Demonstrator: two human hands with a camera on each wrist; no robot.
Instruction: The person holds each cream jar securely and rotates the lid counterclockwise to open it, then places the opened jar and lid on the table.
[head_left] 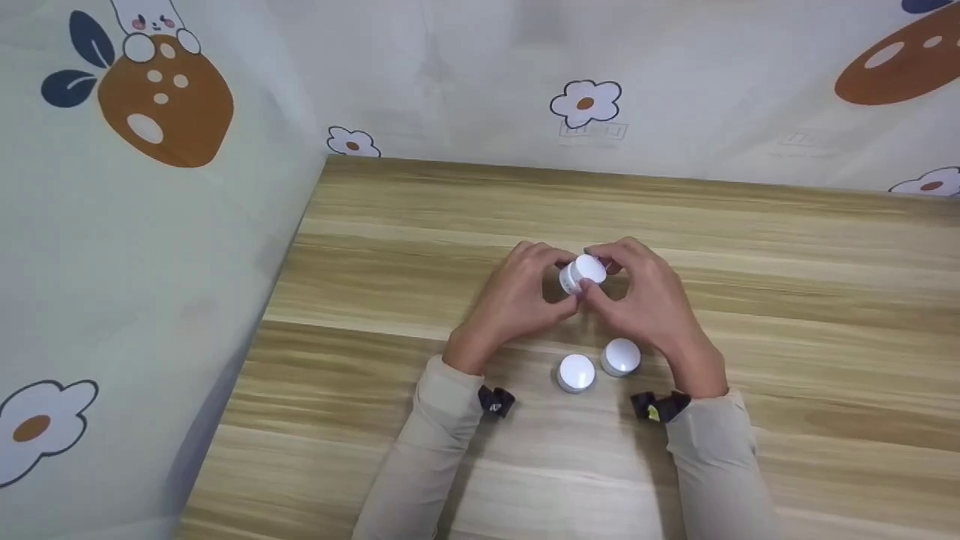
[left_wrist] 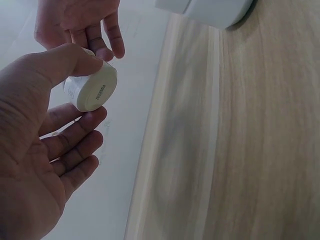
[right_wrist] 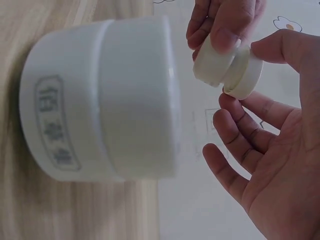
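Observation:
Both hands hold one small white jar (head_left: 582,273) up over the middle of the wooden table (head_left: 420,225). My left hand (head_left: 556,288) pinches the jar (left_wrist: 84,96) between thumb and fingers. In the left wrist view its thumb sits on top and its fingers (left_wrist: 80,122) below. My right hand (head_left: 609,282) meets it from the other side. In the right wrist view its thumb and forefinger pinch the lid end (right_wrist: 246,76) of the jar, and its other fingers (right_wrist: 235,150) are spread. Two more white jars (head_left: 576,373) (head_left: 621,356) stand on the table between my wrists.
Cartoon-print cloth walls (head_left: 135,225) close off the table's left and back edges. One standing jar (right_wrist: 100,100) fills the left of the right wrist view, with printed characters on its side. Bare wood lies to the right (head_left: 825,315) and the far side.

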